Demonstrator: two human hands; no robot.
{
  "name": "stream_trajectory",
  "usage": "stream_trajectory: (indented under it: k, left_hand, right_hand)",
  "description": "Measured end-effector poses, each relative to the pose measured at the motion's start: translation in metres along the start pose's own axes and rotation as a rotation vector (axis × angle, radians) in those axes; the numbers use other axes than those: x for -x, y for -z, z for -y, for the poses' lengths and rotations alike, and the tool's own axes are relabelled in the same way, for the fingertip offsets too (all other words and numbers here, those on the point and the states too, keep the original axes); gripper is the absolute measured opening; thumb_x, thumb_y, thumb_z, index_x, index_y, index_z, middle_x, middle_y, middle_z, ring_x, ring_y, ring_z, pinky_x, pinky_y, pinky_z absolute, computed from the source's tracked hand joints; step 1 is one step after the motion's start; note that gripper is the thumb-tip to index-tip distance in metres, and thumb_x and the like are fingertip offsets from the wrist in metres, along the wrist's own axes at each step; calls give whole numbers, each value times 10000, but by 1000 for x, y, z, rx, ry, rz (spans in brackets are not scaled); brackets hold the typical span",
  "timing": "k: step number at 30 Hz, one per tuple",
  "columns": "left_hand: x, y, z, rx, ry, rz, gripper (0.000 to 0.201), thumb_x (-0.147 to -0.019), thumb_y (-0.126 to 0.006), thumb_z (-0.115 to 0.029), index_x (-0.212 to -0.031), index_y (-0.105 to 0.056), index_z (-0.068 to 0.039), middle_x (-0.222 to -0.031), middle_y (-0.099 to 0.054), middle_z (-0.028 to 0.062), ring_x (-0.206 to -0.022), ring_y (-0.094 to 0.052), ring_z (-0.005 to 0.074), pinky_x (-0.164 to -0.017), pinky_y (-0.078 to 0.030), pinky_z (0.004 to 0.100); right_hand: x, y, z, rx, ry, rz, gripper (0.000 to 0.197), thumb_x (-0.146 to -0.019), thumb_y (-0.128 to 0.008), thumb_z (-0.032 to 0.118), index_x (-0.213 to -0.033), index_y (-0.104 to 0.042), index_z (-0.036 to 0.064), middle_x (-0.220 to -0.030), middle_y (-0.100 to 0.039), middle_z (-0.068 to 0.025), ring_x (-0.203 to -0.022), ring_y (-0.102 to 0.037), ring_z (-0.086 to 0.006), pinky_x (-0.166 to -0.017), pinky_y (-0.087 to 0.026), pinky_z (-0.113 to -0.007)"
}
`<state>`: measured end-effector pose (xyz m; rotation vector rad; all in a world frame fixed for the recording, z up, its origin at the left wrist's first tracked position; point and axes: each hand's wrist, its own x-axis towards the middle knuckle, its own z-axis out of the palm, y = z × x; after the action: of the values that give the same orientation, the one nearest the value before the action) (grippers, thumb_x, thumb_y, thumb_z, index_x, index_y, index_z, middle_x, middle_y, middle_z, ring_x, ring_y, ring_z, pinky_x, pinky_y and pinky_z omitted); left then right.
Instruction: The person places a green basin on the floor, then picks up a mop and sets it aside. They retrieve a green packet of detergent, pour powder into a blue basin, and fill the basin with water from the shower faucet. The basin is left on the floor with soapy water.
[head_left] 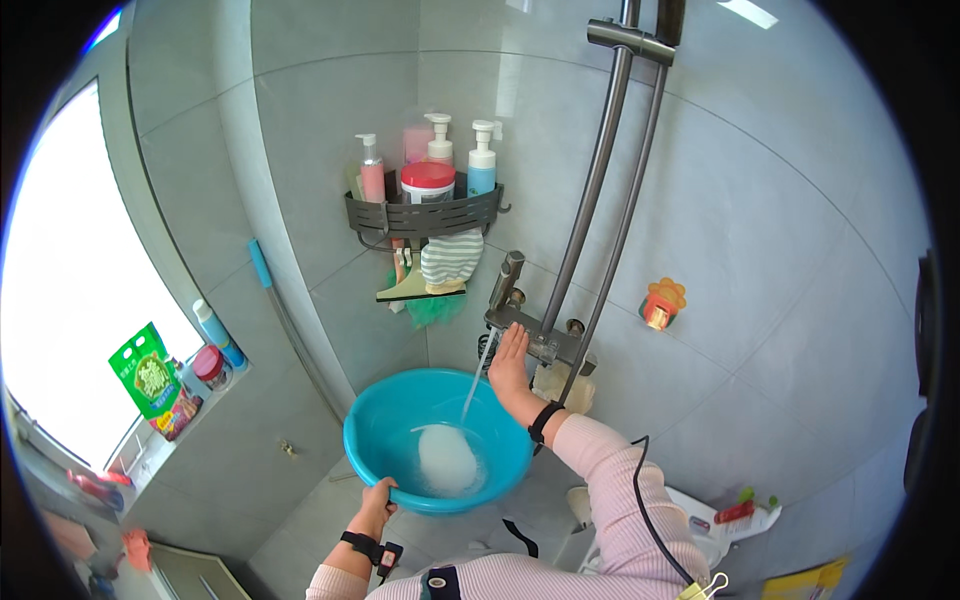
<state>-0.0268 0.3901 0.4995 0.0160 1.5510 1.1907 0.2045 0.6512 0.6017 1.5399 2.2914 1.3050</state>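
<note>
A person's left hand point(377, 497) is gripping the near rim of a blue basin point(395, 415) held under the shower tap point(530, 328), while the right hand point(508, 362), fingers flat together, is resting against it as water point(478, 378) is streaming into the foam point(447, 460).

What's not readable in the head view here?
- Left hand fingers: curled over the rim of the blue basin, so hidden inside.
- Tap handle under the right hand: covered by the palm.
- Basin's water depth: masked by foam.
- Windowsill items: washed out by window glare.
</note>
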Motion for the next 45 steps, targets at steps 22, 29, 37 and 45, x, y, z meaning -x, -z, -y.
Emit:
stream_trajectory:
  k: [22, 29, 37, 45]
  left_hand:
    - [-53, 95, 124, 93, 279, 287, 216, -764, -607, -114, -718, -398, -147, -552, -355, -15, -383, -291, 121, -346, -231, 248]
    - [-65, 82, 134, 8, -26, 332, 138, -750, -621, -90, -827, -507, -85, -675, -486, 12, -454, -408, 132, -391, -273, 254]
    - [-28, 51, 24, -396, -346, 19, 107, -710, -639, -105, -704, -593, -9, -611, -561, 46, -456, -481, 155, -445, -362, 304]
    - [-43, 4, -62, -483, -181, -46, 121, -723, -642, -117, -728, -574, -17, -559, -491, 39, -394, -418, 155, -352, -300, 292]
  right_hand:
    - [222, 13, -60, -1279, -344, 247, 448, -891, -574, 242, -1244, -514, -28, -1216, -541, -236, -1123, -535, -410, -936, -456, -438]
    - [280, -64, 43, -1876, -783, 979, 590, -955, -530, 358, -1381, -378, -21, -1345, -487, -249, -1210, -508, -373, -957, -456, -468]
    - [283, -90, 108, -2300, -1016, 1241, 566, -928, -574, 260, -1397, -343, 44, -1331, -501, -182, -1122, -568, -331, -803, -529, -480]
    - [248, -90, 112, -2091, -1005, 1181, 396, -841, -587, 139, -1204, -510, 0, -1060, -625, -171, -844, -656, -289, -595, -547, -401]
